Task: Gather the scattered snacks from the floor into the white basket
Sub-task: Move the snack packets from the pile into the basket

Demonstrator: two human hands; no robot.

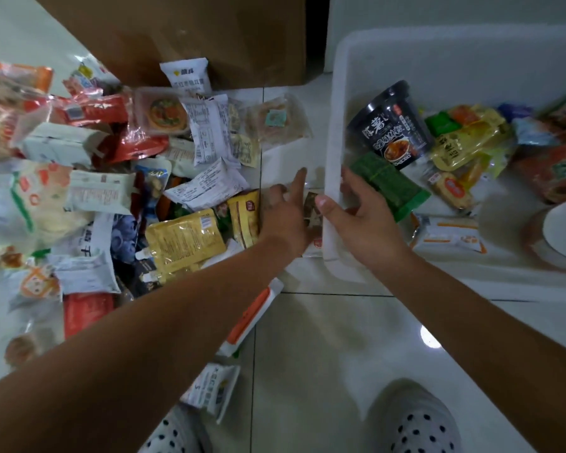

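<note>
Pick-up step: small brown clear-wrapped packet [311,207], at 9 o'clock of white plastic basket [332,125], is covered by left hand [283,214]; its grip cannot be told. Basket wall is clamped by right hand [363,220]; a lift over the rim is required next.

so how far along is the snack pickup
Partly done: a black noodle cup, a green packet and more packs lie in the white basket. In hand: the left hand reaches a small brown packet by the basket, grip unclear; the right hand holds the basket's wall. Remaining: a pile on the floor, including a yellow pouch.
</note>
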